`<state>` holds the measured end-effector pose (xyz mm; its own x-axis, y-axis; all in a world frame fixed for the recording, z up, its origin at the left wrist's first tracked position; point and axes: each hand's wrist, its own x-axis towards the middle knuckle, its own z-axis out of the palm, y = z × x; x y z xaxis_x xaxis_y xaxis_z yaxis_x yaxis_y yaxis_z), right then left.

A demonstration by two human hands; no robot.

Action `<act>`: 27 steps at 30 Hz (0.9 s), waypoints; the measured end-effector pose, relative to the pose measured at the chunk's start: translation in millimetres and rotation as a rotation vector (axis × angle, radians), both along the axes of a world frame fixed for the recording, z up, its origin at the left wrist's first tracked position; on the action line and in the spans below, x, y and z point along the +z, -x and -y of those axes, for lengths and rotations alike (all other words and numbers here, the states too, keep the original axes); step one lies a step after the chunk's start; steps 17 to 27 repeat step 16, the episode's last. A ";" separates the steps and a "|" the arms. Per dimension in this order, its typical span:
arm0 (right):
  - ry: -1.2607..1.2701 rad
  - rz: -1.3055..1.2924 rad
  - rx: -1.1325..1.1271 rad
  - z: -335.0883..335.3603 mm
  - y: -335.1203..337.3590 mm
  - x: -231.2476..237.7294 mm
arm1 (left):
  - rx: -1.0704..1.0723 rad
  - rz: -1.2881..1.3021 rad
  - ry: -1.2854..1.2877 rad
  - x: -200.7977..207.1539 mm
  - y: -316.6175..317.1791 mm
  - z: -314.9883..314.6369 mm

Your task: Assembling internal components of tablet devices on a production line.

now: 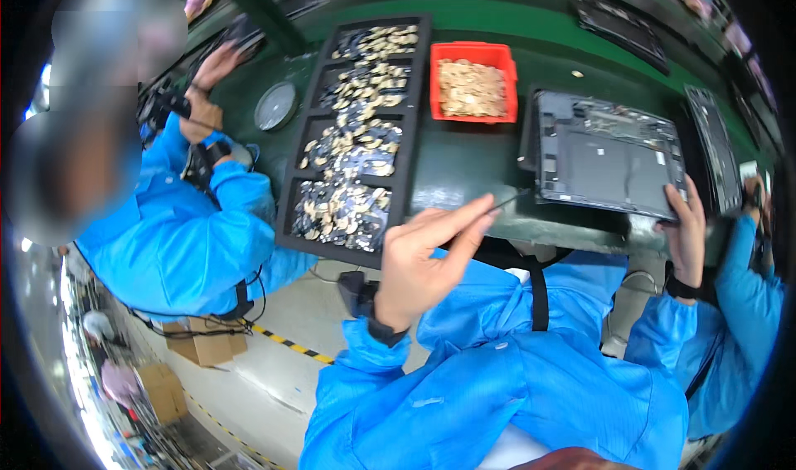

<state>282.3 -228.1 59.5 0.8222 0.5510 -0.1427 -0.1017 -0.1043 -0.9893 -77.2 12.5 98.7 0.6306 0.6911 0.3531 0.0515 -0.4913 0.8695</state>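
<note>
My left hand (431,258) is raised over the table's near edge. Its thumb and fingers pinch a thin dark pointed tool (510,201), whose tip points toward a flat device casing (609,159). That casing is dark grey and open, like a laptop or tablet shell, with small parts exposed along its far side. At its near right corner, my right hand (686,225) grips the edge with the thumb on top; the other fingers are partly hidden. Whether the tool's tip touches the casing is hard to tell.
A red bin (473,82) of small tan pieces stands beyond the casing. Left of it lies a long black compartment tray (300,189) full of small dark and gold parts. A round dish (276,107), another casing (713,142) and co-workers in blue (182,246) flank the spot.
</note>
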 end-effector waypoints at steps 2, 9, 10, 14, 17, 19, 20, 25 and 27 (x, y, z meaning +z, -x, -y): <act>0.009 -0.008 -0.004 -3.0 14.5 -7.6 | -0.085 0.075 0.106 -21.8 -18.6 8.6; 0.190 0.825 -0.257 -12.9 27.6 -45.8 | -0.174 0.146 0.328 -60.6 -94.4 20.1; 0.135 0.826 -0.259 -23.1 56.7 -29.2 | -0.195 0.170 0.338 -64.5 -103.2 22.4; 0.075 0.784 0.068 -46.0 142.2 -5.8 | -0.278 0.158 0.286 -65.7 -130.0 36.9; 0.059 0.808 0.046 -53.5 152.6 -21.3 | -0.345 0.155 0.360 -72.3 -137.6 41.1; 0.059 0.808 0.046 -53.5 152.6 -21.3 | -0.345 0.155 0.360 -72.3 -137.6 41.1; 0.059 0.808 0.046 -53.5 152.6 -21.3 | -0.345 0.155 0.360 -72.3 -137.6 41.1; 0.059 0.808 0.046 -53.5 152.6 -21.3 | -0.345 0.155 0.360 -72.3 -137.6 41.1; 0.059 0.808 0.046 -53.5 152.6 -21.3 | -0.345 0.155 0.360 -72.3 -137.6 41.1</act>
